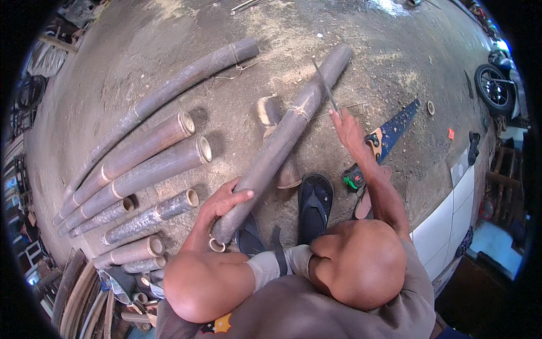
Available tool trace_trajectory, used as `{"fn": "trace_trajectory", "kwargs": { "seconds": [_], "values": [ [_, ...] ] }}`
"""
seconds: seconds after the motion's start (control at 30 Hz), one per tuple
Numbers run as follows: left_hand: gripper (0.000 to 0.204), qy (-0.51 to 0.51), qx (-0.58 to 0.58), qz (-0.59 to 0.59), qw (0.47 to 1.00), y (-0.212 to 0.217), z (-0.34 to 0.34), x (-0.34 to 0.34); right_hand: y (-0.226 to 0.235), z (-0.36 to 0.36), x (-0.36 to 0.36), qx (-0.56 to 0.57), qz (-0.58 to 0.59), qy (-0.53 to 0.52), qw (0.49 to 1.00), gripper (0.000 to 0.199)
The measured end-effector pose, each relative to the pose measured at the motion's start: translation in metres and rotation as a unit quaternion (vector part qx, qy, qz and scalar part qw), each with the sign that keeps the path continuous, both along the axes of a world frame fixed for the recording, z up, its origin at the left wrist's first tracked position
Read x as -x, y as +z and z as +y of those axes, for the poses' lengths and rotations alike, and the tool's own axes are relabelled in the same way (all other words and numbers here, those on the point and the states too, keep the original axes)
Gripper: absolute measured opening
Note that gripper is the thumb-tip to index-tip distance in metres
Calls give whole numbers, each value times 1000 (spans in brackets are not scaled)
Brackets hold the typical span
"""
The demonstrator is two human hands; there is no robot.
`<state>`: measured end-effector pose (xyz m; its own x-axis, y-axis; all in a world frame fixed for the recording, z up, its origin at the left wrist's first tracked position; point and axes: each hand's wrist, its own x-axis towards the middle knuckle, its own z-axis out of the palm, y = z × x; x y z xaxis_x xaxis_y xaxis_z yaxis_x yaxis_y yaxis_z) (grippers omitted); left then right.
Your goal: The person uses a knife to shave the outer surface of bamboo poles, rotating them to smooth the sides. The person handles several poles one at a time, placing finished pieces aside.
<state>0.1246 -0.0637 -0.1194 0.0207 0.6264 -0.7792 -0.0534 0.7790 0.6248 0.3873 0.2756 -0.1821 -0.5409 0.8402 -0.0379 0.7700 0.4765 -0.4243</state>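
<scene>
Knees fill the near edge. Just beyond, the left hand (223, 200) is wrapped around the near end of a bamboo pole (282, 141) propped off the floor (169, 34). Farther out, the right hand (347, 127), grip pinched on a thin blade (324, 85), is raised beside the pole's node; trimming looks unfinished. Cut lengths (152, 164) lie left.
</scene>
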Motion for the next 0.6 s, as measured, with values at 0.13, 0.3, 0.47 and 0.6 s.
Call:
{"fn": "trace_trajectory", "kwargs": {
  "seconds": [0.13,0.3,0.47,0.6],
  "values": [
    [98,12,-12,26,1000,-8,-15,2,36,-73,11,32,-75,302,950,44],
    [103,43,18,-54,997,-1,0,-1,28,-60,17,42,-89,169,981,49],
    [91,19,-21,17,999,-27,-16,-9,17,-15,-2,41,-107,116,987,49],
    [105,36,-21,-17,999,-9,-5,-4,30,-37,8,4,-118,243,963,50]
  ]
}}
